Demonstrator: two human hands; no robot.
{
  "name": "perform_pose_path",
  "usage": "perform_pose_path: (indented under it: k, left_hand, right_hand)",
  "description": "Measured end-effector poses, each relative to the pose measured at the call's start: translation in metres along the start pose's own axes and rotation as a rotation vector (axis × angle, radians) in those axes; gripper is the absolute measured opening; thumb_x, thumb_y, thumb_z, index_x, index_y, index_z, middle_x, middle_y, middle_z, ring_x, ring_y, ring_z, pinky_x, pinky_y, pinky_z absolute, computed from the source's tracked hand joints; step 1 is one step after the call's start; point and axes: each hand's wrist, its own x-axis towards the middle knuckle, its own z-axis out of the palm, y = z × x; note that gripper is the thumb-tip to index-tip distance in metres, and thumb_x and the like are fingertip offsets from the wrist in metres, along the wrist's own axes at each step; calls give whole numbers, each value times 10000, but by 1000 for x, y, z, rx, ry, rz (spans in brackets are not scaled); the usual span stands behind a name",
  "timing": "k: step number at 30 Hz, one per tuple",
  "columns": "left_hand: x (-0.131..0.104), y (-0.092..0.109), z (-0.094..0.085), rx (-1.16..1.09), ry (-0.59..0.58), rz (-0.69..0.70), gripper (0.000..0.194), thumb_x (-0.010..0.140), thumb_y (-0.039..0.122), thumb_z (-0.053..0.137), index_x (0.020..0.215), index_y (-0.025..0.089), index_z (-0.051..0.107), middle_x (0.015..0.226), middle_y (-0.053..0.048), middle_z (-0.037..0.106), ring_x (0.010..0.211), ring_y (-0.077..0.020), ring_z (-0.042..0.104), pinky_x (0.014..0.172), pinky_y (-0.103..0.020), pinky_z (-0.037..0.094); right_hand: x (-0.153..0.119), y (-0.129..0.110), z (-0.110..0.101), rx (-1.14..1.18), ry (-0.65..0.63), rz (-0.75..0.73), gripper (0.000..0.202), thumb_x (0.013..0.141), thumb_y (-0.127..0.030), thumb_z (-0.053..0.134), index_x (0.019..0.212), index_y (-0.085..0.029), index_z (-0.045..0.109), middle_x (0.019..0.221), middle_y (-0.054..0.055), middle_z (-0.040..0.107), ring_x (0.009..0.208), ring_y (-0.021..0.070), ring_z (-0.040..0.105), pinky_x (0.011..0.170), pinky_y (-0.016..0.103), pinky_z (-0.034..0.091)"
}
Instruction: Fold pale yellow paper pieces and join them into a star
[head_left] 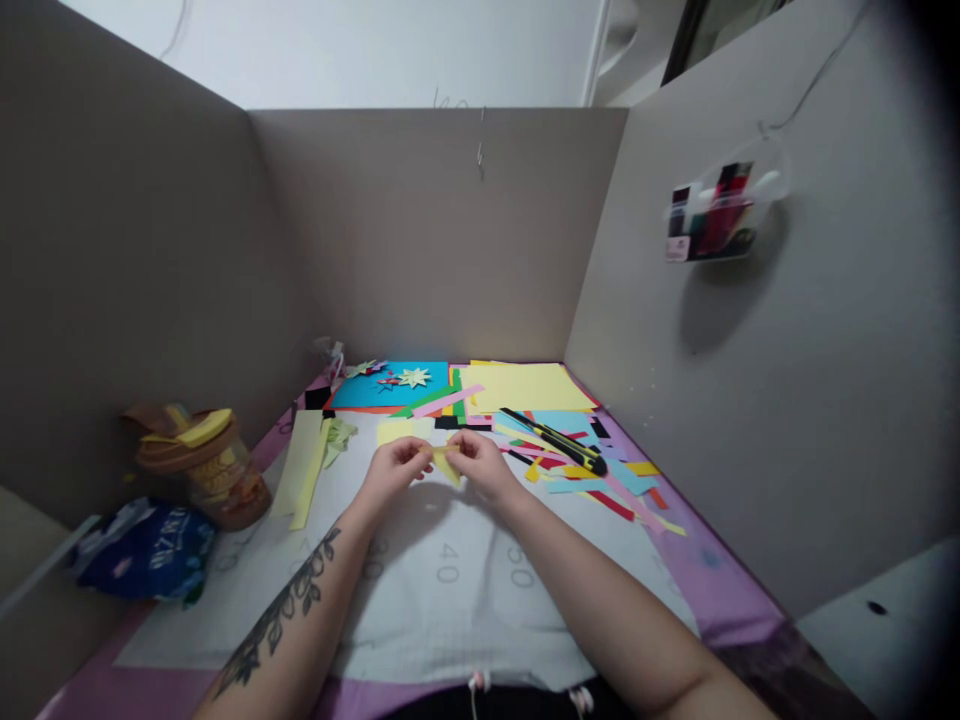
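Note:
A small folded piece of yellow paper (448, 468) is held up between my two hands, above the white mat (450, 620). My left hand (397, 466) pinches its left end with closed fingers. On the right end, the fingers of my right hand (480, 464) are pressed together too. Just behind my hands lies a pale yellow piece of paper (394, 431). A black and yellow cutter (562, 443) rests on coloured paper strips (555, 487) to the right.
At the left stand a brown cup with a yellow lid (225, 470) and a blue packet (150, 550). Long pale strips (300, 465) lie nearby. Paper stars (415, 377) sit on a blue sheet (352, 393); yellow sheets (532, 385) lie at the back. Grey partitions (442, 240) surround the table.

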Motion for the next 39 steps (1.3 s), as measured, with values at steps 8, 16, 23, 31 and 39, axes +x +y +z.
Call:
perform_pose_path:
  k: [8,16,23,31,39]
  left_hand:
    - [-1,2,3,-67,5,-28,172,672,277,659,774,139,653,599,-1,624,564,-141,612,512,-221,467]
    - [-3,7,7,-128,46,-25,150,667,265,637,744,137,646,588,-10,623,566,-142,606,485,-215,464]
    - [-2,3,8,-177,73,-33,139,643,218,641,757,140,647,539,8,623,525,-133,603,459,-200,420]
    - [-1,-1,11,-323,112,-46,84,633,201,624,703,153,627,519,14,609,512,-131,595,445,-196,374]
    - [-1,1,1,-409,51,0,32,623,154,610,647,156,631,509,28,581,481,-93,516,497,-205,405]
  right_hand:
    - [1,2,2,81,49,-21,69,640,-204,548,700,-184,522,616,-51,476,529,94,420,497,203,314]
    - [0,0,6,128,94,0,86,605,-205,517,686,-195,490,576,-63,438,495,90,387,469,200,290]
    - [-2,-3,10,138,145,3,78,594,-187,521,672,-192,516,574,-59,469,501,99,412,478,208,309]
    - [-1,-4,11,218,182,26,90,568,-196,531,658,-190,530,575,-48,468,508,99,408,470,204,324]
    - [-7,-11,1,132,-15,-85,41,619,-196,583,651,-191,609,633,-11,579,578,136,533,564,256,444]
